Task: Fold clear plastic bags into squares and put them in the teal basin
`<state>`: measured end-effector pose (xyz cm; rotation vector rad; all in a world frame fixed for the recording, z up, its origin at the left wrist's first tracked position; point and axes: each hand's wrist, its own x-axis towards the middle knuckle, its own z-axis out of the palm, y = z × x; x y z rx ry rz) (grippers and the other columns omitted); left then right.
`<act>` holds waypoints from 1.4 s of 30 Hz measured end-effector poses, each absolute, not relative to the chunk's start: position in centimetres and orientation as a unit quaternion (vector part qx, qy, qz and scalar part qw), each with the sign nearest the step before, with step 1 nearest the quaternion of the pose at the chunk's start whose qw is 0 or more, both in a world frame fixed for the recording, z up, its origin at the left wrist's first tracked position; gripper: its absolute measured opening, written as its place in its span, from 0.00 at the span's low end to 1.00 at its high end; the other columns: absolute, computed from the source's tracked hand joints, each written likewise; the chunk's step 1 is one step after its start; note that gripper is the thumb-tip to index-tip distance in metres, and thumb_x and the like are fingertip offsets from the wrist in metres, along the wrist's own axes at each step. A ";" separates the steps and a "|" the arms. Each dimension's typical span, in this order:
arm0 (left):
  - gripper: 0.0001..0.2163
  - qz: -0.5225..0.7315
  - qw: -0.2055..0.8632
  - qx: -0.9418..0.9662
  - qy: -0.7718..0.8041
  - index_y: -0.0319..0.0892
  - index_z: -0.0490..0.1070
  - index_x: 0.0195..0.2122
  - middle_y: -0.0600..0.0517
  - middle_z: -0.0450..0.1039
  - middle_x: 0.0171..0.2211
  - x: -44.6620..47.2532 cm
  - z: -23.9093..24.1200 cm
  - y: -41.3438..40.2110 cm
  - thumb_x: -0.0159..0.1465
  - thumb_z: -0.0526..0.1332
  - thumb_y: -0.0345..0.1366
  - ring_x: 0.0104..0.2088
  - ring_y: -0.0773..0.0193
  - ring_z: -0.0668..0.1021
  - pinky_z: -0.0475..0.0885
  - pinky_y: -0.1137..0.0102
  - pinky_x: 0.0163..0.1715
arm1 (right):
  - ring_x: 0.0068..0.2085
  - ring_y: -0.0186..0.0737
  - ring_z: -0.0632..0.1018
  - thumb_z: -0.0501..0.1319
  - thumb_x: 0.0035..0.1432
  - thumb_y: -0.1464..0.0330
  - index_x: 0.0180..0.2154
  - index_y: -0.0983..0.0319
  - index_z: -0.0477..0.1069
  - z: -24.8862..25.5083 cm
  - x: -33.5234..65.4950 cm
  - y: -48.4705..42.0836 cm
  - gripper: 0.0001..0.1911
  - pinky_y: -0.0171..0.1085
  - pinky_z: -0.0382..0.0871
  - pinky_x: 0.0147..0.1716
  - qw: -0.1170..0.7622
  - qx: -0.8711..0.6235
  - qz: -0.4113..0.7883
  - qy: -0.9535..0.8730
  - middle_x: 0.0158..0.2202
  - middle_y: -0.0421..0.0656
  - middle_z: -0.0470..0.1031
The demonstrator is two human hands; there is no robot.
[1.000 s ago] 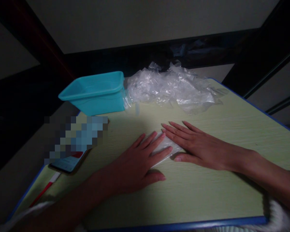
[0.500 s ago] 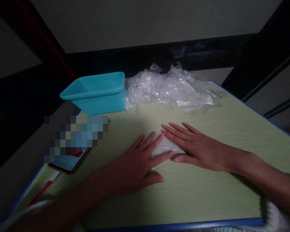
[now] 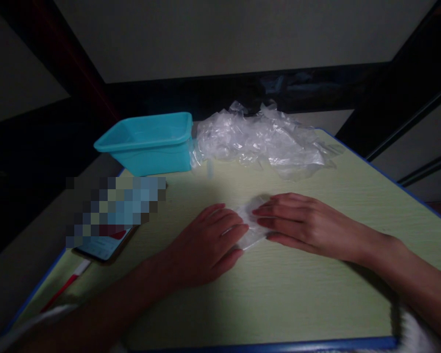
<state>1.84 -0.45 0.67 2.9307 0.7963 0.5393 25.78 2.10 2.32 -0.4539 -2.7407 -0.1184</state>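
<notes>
A small folded clear plastic bag lies on the table between my two hands. My left hand is curled over its left side, fingers bent and closed on the plastic. From the right, my right hand has its fingers together and bent down on the bag's right side, closed on it. Part of the bag is hidden under both hands. Behind them spreads a crumpled heap of clear plastic bags, apart from my hands.
A turquoise plastic basket stands at the back left, touching the heap. In front of it lies a phone, partly pixelated, with a red and white cable at its near end. The pale table has a blue edge.
Both hands lay flat with fingers stretched over the plastic. Now their fingers are bent in at the bag's sides, and more of its middle shows. The heap, basket and phone stay put.
</notes>
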 end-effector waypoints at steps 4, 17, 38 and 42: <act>0.12 0.169 0.041 0.948 0.267 0.34 0.67 0.47 0.44 0.72 0.43 2.1 0.5 -0.4 0.64 0.52 0.32 0.45 0.55 0.72 0.61 0.58 0.54 | 0.41 0.45 0.76 0.48 0.65 0.73 0.39 0.69 0.74 2.6 25.9 2.0 0.15 0.44 0.72 0.43 0.178 -0.148 -0.045 -0.972 0.39 0.50 0.77; 0.13 0.168 0.048 0.947 0.270 0.34 0.65 0.48 0.44 0.71 0.43 2.3 0.7 -0.4 0.64 0.52 0.33 0.44 0.55 0.71 0.62 0.58 0.52 | 0.44 0.48 0.73 0.50 0.62 0.77 0.44 0.71 0.71 2.0 26.5 2.6 0.14 0.45 0.70 0.42 0.138 -0.188 -0.068 -0.970 0.42 0.51 0.76; 0.14 0.276 0.176 0.875 0.357 0.37 0.65 0.49 0.42 0.70 0.48 2.2 0.8 -0.4 0.63 0.52 0.33 0.49 0.56 0.71 0.66 0.59 0.51 | 0.39 0.42 0.78 0.49 0.63 0.74 0.39 0.65 0.71 1.7 26.0 2.2 0.12 0.40 0.73 0.37 0.219 -0.249 -0.023 -0.943 0.40 0.50 0.77; 0.15 0.330 0.293 0.793 0.421 0.38 0.64 0.50 0.42 0.68 0.50 2.3 0.7 0.0 0.63 0.53 0.36 0.50 0.57 0.71 0.66 0.61 0.51 | 0.41 0.42 0.77 0.49 0.60 0.77 0.41 0.65 0.69 2.1 25.9 2.0 0.12 0.41 0.72 0.39 0.272 -0.224 0.006 -0.936 0.40 0.50 0.77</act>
